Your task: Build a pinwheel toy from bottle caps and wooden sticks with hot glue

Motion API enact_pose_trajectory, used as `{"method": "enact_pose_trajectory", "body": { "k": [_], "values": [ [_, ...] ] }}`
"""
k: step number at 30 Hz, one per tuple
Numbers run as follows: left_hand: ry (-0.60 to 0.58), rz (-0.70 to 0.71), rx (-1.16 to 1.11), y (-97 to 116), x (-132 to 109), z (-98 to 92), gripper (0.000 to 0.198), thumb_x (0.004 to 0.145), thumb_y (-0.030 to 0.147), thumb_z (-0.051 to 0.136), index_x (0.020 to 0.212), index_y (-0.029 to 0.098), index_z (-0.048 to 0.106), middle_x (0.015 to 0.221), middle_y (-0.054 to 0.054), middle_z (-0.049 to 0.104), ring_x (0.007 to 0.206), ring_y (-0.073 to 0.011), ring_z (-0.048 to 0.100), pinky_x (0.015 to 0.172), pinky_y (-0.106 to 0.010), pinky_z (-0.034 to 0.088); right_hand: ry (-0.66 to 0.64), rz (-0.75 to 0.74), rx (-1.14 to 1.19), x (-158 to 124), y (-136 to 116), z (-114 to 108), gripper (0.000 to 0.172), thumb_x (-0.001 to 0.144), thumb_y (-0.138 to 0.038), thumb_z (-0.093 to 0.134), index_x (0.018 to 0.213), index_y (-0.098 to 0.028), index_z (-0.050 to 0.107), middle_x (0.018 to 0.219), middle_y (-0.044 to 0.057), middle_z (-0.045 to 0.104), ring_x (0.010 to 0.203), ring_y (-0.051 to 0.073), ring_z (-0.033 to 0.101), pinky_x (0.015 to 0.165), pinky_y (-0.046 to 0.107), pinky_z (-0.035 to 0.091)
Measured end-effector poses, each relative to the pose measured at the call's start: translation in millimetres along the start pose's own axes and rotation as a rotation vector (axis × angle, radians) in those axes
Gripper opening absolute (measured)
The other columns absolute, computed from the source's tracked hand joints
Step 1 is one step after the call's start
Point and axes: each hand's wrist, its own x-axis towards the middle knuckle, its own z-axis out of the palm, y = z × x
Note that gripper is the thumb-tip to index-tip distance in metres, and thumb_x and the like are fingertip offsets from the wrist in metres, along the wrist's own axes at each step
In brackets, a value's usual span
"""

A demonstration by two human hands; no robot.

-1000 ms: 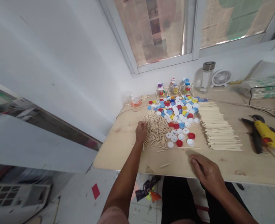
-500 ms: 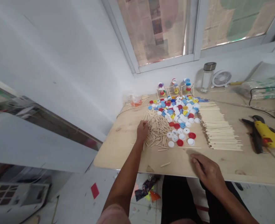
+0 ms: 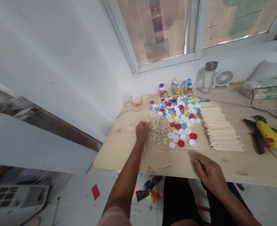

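Short wooden sticks lie in a loose, criss-crossed heap at the middle of the plywood tabletop, and the left hand rests at the heap's left edge. The left forearm rises from the bottom of the frame, below a pink sleeve, with the wrist angled up and to the right. Its fingers curl downward and close together against the sticks, though whether they grip one is hidden. The right hand lies palm down near the table's front edge, to the right of the heap, with its fingers open, slightly bent and pointing left. A single loose stick lies on the plywood between the two hands. Just beyond the heap spreads a scatter of white, red, blue and yellow plastic bottle caps. To the right, sticks sit in long, neat rows, and a yellow hot glue gun lies at the right edge of the frame. Farther back, against the wall, stand three small stick frames with caps, a clear bottle with a metal lid and a small white fan.
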Motion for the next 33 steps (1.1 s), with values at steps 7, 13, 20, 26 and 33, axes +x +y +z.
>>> {"method": "enact_pose_trajectory", "body": {
  "k": [7, 13, 20, 26, 33],
  "values": [
    [-0.053, 0.033, 0.004, 3, 6, -0.8, 0.008, 0.074, 0.017, 0.053, 0.068, 0.022, 0.055, 0.081, -0.002, 0.067, 0.079, -0.0176, 0.061, 0.075, -0.029, 0.044, -0.001, -0.002, 0.006, 0, -1, -1, 0.024, 0.091, -0.025, 0.045, 0.097, -0.018, 0.066, 0.094, 0.007, 0.074, 0.085, 0.019, 0.07, 0.076, 0.032, 0.057],
    [0.102, -0.089, 0.05, 2, 24, -15.0, 0.009, 0.073, 0.02, 0.052, 0.065, 0.022, 0.053, 0.065, 0.0, 0.06, 0.067, -0.0176, 0.055, 0.068, -0.029, 0.042, 0.011, 0.015, 0.027, 0, -2, -1, 0.023, 0.09, -0.026, 0.046, 0.095, -0.019, 0.068, 0.094, 0.006, 0.074, 0.084, 0.02, 0.07, 0.075, 0.031, 0.058],
    [0.175, -0.17, 0.027, 4, 32, -18.3, 0.01, 0.067, 0.019, 0.056, 0.057, 0.022, 0.054, 0.054, 0.002, 0.054, 0.057, -0.0166, 0.051, 0.063, -0.03, 0.04, 0.002, 0.024, 0.061, 2, -5, -4, 0.023, 0.09, -0.028, 0.047, 0.096, -0.021, 0.067, 0.091, 0.006, 0.074, 0.083, 0.02, 0.071, 0.073, 0.03, 0.058],
    [0.154, -0.183, -0.134, 32, 12, -24.2, 0.01, 0.072, 0.026, 0.056, 0.07, 0.019, 0.061, 0.059, 0.001, 0.06, 0.058, -0.0152, 0.056, 0.06, -0.027, 0.045, -0.017, 0.06, 0.104, 1, -3, -4, 0.021, 0.089, -0.028, 0.049, 0.096, -0.021, 0.068, 0.092, 0.004, 0.074, 0.084, 0.019, 0.071, 0.074, 0.029, 0.058],
    [-0.138, -0.074, -0.344, 95, -82, -40.7, 0.015, 0.075, 0.033, 0.062, 0.075, 0.019, 0.066, 0.062, -0.001, 0.067, 0.064, -0.0171, 0.063, 0.067, -0.031, 0.051, -0.008, 0.245, 0.335, 17, -25, -15, 0.027, 0.089, -0.036, 0.051, 0.104, -0.021, 0.067, 0.083, 0.005, 0.073, 0.076, 0.018, 0.069, 0.07, 0.026, 0.057]
  ]
}}
